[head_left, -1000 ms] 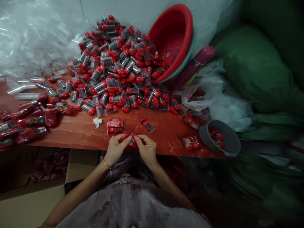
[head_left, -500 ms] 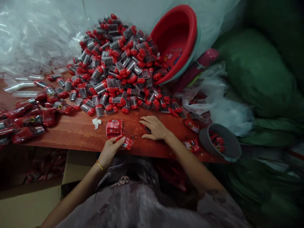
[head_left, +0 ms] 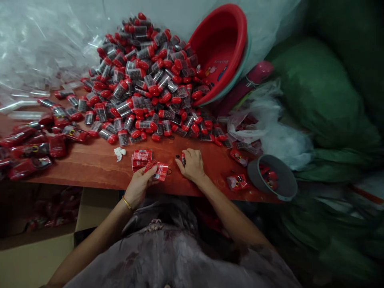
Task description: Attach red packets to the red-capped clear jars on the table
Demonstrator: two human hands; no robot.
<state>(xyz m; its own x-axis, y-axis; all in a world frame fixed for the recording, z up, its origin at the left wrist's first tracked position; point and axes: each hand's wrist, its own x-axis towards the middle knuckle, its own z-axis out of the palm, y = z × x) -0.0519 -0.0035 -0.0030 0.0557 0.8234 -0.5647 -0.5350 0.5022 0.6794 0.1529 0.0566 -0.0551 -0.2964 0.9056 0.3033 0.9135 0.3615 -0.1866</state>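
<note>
Between the thumb and fingers of my left hand [head_left: 140,184] is a small red printed packet [head_left: 162,172], flat, its free end pointing right. Just beyond that hand lies a stack of similar red packets [head_left: 142,155]. My right hand [head_left: 193,165] is curled on the table around a small red-capped tube [head_left: 183,158]; only a bit of it shows past the fingers. A small dark round piece [head_left: 177,156] sits by the fingertips. Behind both hands rises a large pile of clear tubes with red caps [head_left: 150,88] and dark contents.
A red basin [head_left: 240,48] leans on the pile's right side. A grey bowl [head_left: 288,190] with red pieces stands near the right table edge, beside a red packaged item [head_left: 237,182]. Filled red packages [head_left: 33,150] lie at left, above an open cardboard box [head_left: 90,208]. White scrap [head_left: 119,154] lies nearby.
My right hand's spread fingers have curled in around the small tube. The packet in my left hand has risen slightly and turned flatter. The whole view has shifted a little.
</note>
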